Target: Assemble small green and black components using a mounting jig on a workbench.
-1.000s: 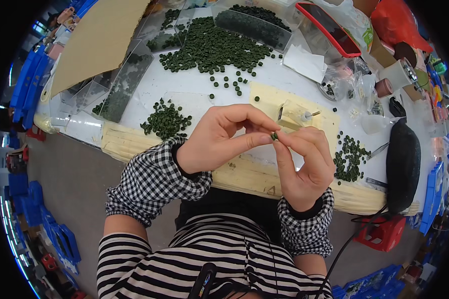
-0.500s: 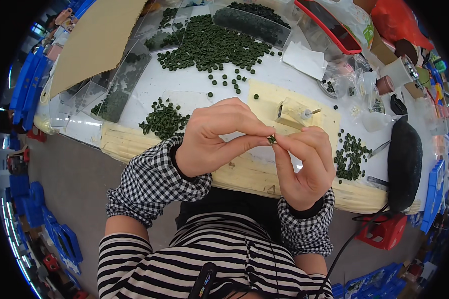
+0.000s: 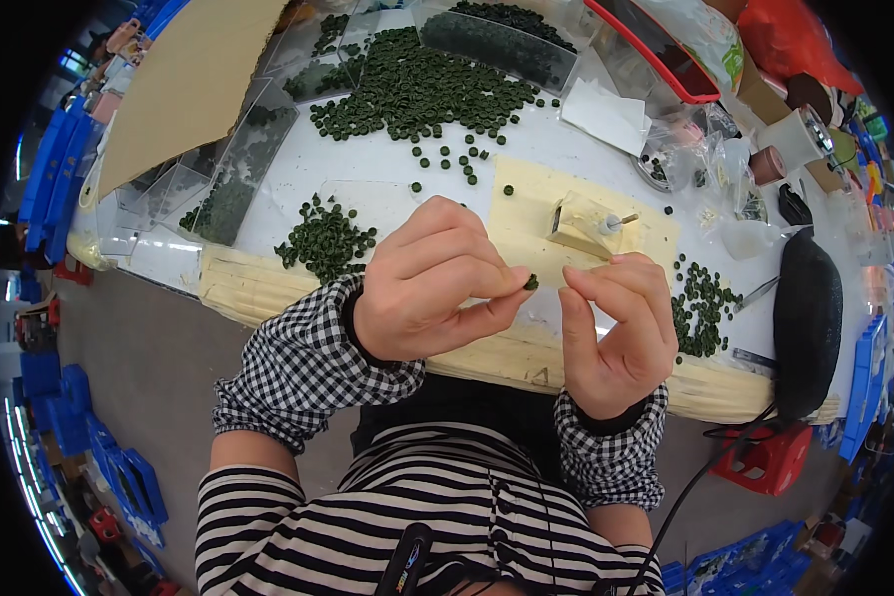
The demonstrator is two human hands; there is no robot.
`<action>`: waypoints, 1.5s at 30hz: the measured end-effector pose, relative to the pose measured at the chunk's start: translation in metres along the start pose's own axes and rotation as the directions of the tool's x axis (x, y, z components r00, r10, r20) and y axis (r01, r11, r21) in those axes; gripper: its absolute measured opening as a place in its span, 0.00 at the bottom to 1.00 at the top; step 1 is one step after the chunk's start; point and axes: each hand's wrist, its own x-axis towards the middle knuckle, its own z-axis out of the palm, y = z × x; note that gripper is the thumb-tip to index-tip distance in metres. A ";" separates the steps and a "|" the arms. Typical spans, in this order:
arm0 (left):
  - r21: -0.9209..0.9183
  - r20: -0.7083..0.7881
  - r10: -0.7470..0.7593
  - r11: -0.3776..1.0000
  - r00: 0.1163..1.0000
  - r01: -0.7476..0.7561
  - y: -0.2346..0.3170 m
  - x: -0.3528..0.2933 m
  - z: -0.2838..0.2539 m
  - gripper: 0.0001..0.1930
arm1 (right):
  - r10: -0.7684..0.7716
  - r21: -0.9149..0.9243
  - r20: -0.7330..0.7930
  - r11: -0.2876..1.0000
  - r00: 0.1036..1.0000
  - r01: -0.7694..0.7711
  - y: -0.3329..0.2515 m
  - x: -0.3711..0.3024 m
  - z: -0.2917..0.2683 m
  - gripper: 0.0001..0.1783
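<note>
Over the near edge of the table (image 3: 387,169), the person's left hand (image 3: 432,288) has its thumb and forefinger closed tight on a small green bead (image 3: 532,282), which pokes out past the fingertips, clear of the surface. Just beside it, the right hand (image 3: 621,338) holds thumb and forefinger a little apart, with nothing I can see between them. Beyond the hands, on a cream sheet (image 3: 526,204) toward the right side, sits a small block (image 3: 581,226) with a thin pin sticking out. One pile of green pieces (image 3: 323,241) lies by the near edge, left of the left hand; another heap (image 3: 700,313) lies near the right corner, beside a long black pouch (image 3: 807,328). The biggest spread of beads (image 3: 417,89) covers the middle of the far side, and a sheet of cardboard (image 3: 184,89) leans over the far left corner.
</note>
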 end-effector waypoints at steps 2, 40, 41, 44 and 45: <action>0.018 0.003 0.018 1.000 1.000 -0.018 0.000 -0.001 0.000 0.15 | 0.003 0.002 0.005 1.000 1.000 -0.003 0.000 0.000 0.000 0.13; 0.429 -0.025 -0.433 0.809 0.901 0.401 -0.028 -0.010 -0.007 0.06 | 0.042 -0.028 0.036 0.999 0.998 -0.041 0.000 -0.001 -0.002 0.12; 0.433 -0.009 -0.438 0.809 0.899 0.398 -0.027 -0.010 -0.007 0.06 | 0.042 -0.032 0.039 0.999 0.998 -0.041 0.000 -0.001 -0.002 0.12; 0.451 0.038 -0.445 0.807 0.895 0.382 -0.025 -0.009 -0.004 0.07 | 0.048 -0.030 0.029 0.998 0.998 -0.047 -0.001 -0.001 -0.001 0.12; 0.461 0.052 -0.444 0.805 0.894 0.373 -0.025 -0.009 -0.004 0.08 | 0.049 -0.028 0.028 0.998 0.998 -0.048 -0.001 -0.001 -0.001 0.12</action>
